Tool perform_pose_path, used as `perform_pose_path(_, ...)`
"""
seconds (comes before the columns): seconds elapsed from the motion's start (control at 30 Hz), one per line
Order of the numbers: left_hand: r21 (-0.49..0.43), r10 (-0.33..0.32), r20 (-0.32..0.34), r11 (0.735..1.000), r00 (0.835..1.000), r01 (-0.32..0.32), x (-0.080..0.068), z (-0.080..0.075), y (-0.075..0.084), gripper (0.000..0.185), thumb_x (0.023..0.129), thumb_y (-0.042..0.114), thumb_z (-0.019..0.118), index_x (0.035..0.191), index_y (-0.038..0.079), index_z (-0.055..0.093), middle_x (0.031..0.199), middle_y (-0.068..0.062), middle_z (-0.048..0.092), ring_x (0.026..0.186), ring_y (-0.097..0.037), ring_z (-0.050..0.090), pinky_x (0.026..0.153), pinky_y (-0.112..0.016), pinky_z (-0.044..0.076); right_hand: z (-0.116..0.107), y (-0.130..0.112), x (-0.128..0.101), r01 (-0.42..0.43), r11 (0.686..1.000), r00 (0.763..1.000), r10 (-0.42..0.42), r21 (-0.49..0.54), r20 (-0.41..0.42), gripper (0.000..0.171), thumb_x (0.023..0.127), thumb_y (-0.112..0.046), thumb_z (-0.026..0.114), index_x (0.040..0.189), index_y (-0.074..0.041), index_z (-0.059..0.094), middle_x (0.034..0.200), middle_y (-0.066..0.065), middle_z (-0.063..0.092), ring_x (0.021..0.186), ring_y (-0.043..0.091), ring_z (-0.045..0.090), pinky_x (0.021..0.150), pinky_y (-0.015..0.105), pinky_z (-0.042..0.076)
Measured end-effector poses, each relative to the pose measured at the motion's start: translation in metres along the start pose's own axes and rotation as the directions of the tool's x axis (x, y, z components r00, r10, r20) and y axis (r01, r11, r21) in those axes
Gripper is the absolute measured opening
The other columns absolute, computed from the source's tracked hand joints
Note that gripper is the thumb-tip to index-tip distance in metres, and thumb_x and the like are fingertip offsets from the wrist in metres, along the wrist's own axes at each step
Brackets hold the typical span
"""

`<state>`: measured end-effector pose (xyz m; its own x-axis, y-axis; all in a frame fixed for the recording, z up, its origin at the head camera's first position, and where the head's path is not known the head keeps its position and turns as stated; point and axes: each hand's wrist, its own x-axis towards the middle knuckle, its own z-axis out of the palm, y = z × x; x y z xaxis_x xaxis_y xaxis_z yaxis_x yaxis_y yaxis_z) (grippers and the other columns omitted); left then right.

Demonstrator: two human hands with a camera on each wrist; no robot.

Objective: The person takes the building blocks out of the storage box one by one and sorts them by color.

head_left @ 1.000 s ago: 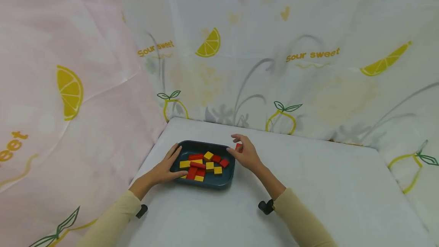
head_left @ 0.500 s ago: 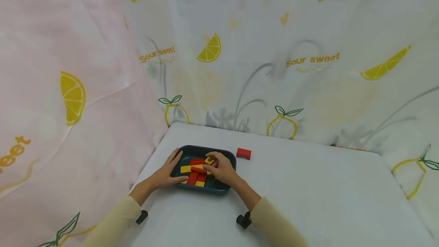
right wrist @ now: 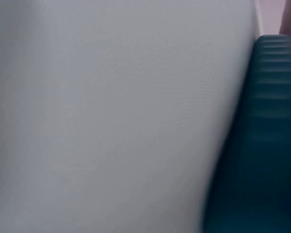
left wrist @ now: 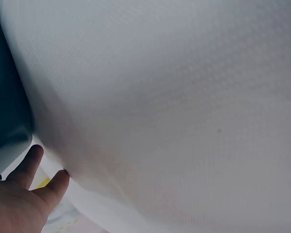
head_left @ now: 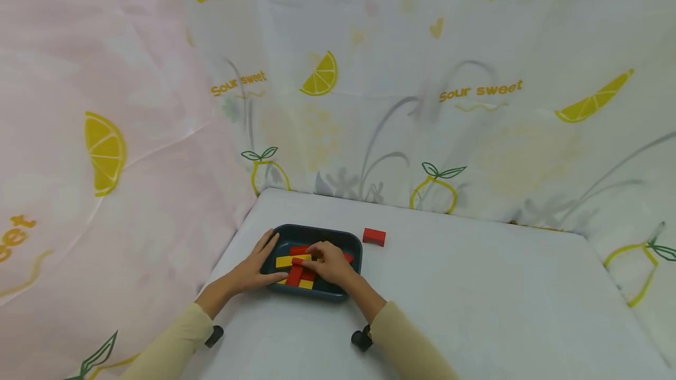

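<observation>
White table (head_left: 475,298) carries everything. One lone red block (head_left: 374,236) lies on it, near the back edge, upright on its flat side. Behind the table hangs a white curtain (head_left: 449,75) printed with lemons and "Sour sweet" lettering; along the table's left side, a pink curtain (head_left: 95,145) with the same print.

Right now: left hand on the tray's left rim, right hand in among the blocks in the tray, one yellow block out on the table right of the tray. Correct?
Not quite. The block lying on the table right of the tray is red, not yellow; the head view shows it. The rest stands: the left hand rests on the tray's left rim and the right hand is in among the blocks in the tray.
</observation>
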<state>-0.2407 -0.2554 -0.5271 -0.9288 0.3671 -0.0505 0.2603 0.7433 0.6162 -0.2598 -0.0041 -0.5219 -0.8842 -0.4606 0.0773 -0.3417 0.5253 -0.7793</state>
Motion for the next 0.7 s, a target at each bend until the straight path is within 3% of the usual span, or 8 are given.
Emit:
perform_pose_path(0.13,0.000,-0.005,-0.011,1.000,1.000,0.005,-0.0015,0.0005,-0.0009,0.103,0.085,0.057,0.068,0.160,0.016,0.010,0.168,-0.010,-0.003,0.148,-0.041,0.022,0.111,-0.069,0.028,0.0024,-0.0013,0.0007,-0.021,0.997,0.999,0.023,-0.077,0.028,0.029,0.092,-0.030,0.071,0.114,-0.010,0.073,0.105,0.004,0.070,0.084,0.012,0.055,0.072,0.022,0.048)
perform_pose_path(0.27,0.000,0.004,-0.022,1.000,1.000,-0.004,-0.0019,0.0026,-0.0013,0.103,0.085,0.057,0.068,0.160,0.015,0.011,0.167,-0.012,-0.002,0.148,-0.042,0.020,0.111,-0.070,0.028,0.0046,-0.0003,0.0004,-0.023,0.988,0.998,0.030,-0.150,0.047,0.032,0.092,-0.030,0.071,0.116,-0.011,0.073,0.105,0.001,0.072,0.082,0.009,0.056,0.073,0.021,0.050)
perform_pose_path(0.43,-0.009,0.019,-0.029,1.000,0.999,-0.019,-0.0023,0.0051,-0.0024,0.102,0.086,0.056,0.067,0.160,0.013,0.011,0.167,-0.014,-0.002,0.147,-0.044,0.021,0.110,-0.070,0.028,0.0058,0.0008,0.0002,-0.029,0.985,0.998,0.038,-0.167,0.053,0.030,0.095,-0.033,0.065,0.117,-0.013,0.074,0.105,0.000,0.073,0.084,0.008,0.056,0.076,0.022,0.051)
perform_pose_path(0.7,-0.002,0.028,-0.041,1.000,0.999,-0.028,-0.0002,0.0037,-0.0030,0.102,0.087,0.055,0.068,0.160,0.014,0.011,0.167,-0.015,-0.001,0.147,-0.044,0.022,0.109,-0.070,0.029,0.0035,-0.0004,0.0024,-0.002,0.983,0.999,0.011,-0.184,0.050,0.024,0.094,-0.027,0.069,0.112,-0.013,0.076,0.103,0.000,0.073,0.081,0.007,0.055,0.073,0.021,0.050)
